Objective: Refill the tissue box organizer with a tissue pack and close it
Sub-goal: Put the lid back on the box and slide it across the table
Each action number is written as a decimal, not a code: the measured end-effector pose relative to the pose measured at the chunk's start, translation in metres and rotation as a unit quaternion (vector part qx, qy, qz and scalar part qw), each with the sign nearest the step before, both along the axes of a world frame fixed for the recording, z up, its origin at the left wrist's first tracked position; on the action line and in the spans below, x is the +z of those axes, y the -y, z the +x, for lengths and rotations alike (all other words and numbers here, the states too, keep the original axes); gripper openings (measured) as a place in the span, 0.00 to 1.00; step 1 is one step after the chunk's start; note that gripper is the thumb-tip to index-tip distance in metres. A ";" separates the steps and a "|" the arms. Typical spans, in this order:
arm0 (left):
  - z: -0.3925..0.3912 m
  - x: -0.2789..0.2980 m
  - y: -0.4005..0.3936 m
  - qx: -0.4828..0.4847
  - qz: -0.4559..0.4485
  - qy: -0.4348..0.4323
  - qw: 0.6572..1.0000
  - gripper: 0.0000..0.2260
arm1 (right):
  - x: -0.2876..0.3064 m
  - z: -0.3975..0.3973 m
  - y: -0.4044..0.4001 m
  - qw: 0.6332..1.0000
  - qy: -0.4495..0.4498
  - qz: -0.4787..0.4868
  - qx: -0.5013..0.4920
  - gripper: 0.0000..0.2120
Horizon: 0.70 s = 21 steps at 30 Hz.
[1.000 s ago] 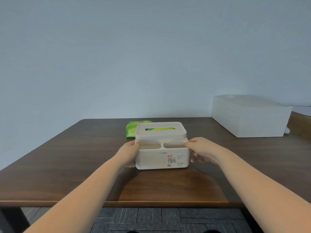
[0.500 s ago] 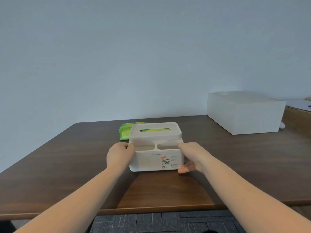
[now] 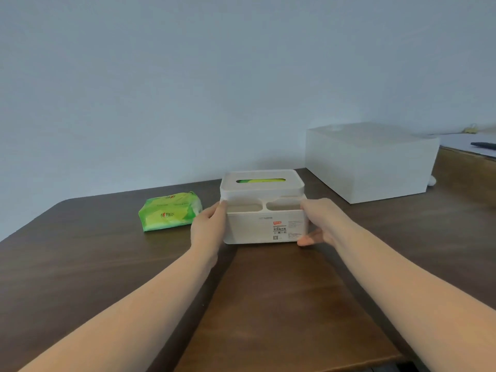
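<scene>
The white tissue box organizer (image 3: 264,210) sits on the brown table (image 3: 80,264), between both hands. The left hand (image 3: 208,229) holds its left side and the right hand (image 3: 318,224) holds its right side. Green shows through its top slot. A green tissue pack (image 3: 169,211) lies just left of it.

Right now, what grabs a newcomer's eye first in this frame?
The white tissue box organizer at table centre, gripped on both sides by the left hand and right hand, green showing through its lid slot. Next, the bright green tissue pack lying to its left on the dark wooden table. A large white box sits back right.
</scene>
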<state>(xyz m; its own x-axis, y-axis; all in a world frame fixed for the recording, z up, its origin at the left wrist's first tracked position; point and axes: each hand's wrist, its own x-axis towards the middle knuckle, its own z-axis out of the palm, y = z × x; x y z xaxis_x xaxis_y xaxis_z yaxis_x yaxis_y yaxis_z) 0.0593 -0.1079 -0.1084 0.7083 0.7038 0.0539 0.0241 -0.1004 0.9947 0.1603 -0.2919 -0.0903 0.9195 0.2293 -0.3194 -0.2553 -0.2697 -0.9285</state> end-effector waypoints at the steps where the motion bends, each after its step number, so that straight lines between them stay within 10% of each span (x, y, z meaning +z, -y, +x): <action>1: 0.013 -0.001 0.001 -0.017 -0.002 0.000 1.000 0.21 | 0.001 0.012 0.002 1.000 -0.001 0.000 -0.009 0.13; 7: 0.081 -0.012 0.010 -0.105 -0.030 0.009 0.994 0.05 | 0.007 0.083 0.005 0.996 0.033 -0.009 -0.079 0.12; 21: 0.182 -0.014 -0.011 -0.189 0.025 0.023 0.981 0.17 | 0.014 0.176 -0.026 0.989 0.043 -0.002 -0.141 0.04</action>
<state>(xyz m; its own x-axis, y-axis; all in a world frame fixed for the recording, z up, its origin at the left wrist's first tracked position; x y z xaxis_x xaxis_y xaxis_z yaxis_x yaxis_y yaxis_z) 0.2408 -0.0968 -0.1221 0.9141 0.3874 0.1200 -0.0698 -0.1412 0.9875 0.3367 -0.2657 -0.0766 0.9704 -0.0410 -0.2381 -0.2414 -0.2036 -0.9488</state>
